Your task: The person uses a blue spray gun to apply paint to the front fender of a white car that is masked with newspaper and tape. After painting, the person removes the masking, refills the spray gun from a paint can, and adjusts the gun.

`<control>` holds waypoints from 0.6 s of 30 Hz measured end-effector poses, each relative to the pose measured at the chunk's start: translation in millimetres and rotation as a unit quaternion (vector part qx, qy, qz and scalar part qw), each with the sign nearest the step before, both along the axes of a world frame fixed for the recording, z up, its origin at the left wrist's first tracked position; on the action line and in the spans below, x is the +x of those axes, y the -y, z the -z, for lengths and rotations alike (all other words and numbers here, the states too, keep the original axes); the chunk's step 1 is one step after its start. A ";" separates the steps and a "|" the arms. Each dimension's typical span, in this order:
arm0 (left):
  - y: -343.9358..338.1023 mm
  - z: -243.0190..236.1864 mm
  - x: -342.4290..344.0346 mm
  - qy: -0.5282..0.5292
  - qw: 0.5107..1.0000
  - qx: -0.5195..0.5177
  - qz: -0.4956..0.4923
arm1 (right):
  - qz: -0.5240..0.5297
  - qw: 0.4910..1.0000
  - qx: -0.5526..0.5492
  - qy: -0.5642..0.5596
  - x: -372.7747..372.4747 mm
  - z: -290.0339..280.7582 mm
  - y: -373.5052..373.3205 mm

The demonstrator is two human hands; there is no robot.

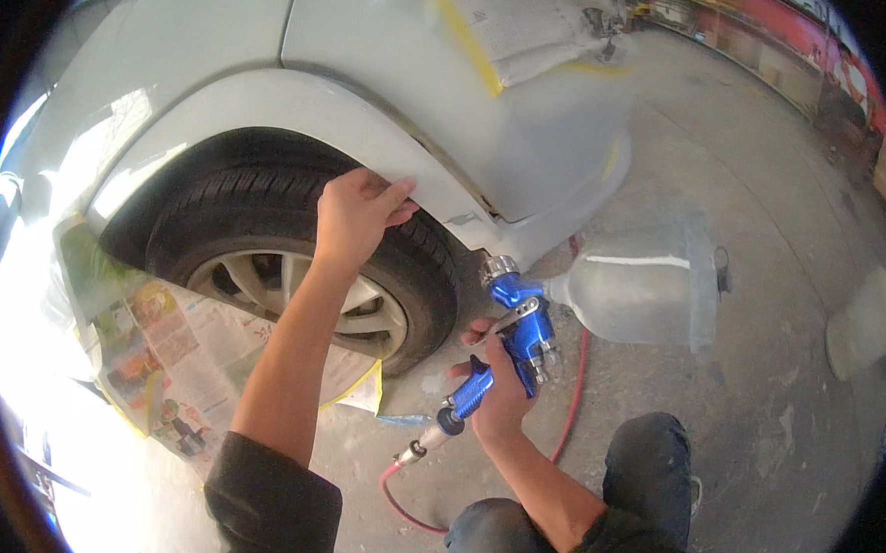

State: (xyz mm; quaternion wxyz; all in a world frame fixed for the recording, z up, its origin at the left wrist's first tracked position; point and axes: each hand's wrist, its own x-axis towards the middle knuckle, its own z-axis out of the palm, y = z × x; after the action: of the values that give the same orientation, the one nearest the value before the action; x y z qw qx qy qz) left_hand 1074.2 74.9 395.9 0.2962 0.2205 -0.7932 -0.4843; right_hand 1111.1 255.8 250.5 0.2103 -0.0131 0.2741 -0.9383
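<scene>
My right hand (505, 392) is wrapped round the grip of a blue spray gun (532, 333) with a silver nozzle pointing toward the car. A large translucent paint cup (635, 290) sticks out to the right from the gun. Over the top of the tyre (266, 204), my left hand (356, 217) is closed, thumb against the fingers, beside the pale wheel arch (409, 160). Whether its fingertips hold something or touch the arch cannot be made out. A dark scratch-like mark (461, 218) shows on the arch's lower end.
A red air hose (577, 399) runs from the gun's handle across the concrete floor (745, 433). Printed masking paper (188, 363) hangs over the wheel's lower left, and more paper (536, 31) with yellow tape covers the car's upper end. Shelving (755, 58) lines the far right.
</scene>
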 end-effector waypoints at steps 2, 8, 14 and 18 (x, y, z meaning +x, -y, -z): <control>4.3 -2.9 2.8 0.004 1.000 0.001 0.003 | 0.011 1.000 0.000 -0.001 3.7 3.6 6.3; 18.9 -9.2 15.0 0.003 1.000 0.010 0.002 | -0.011 0.999 -0.040 -0.003 20.5 -7.4 35.3; 26.2 -14.0 19.6 0.004 1.000 0.020 0.020 | 0.025 0.999 -0.011 0.019 24.8 3.4 46.0; 29.8 -16.8 23.6 0.014 1.000 0.005 0.024 | 0.024 1.000 -0.007 0.011 26.3 -6.7 42.0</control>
State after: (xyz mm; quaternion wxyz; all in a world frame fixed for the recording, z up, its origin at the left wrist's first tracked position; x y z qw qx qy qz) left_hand 1097.8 45.1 412.7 0.2725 0.2100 -0.7996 -0.4922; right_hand 1137.4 213.8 257.1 0.1901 0.0020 0.2654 -0.9452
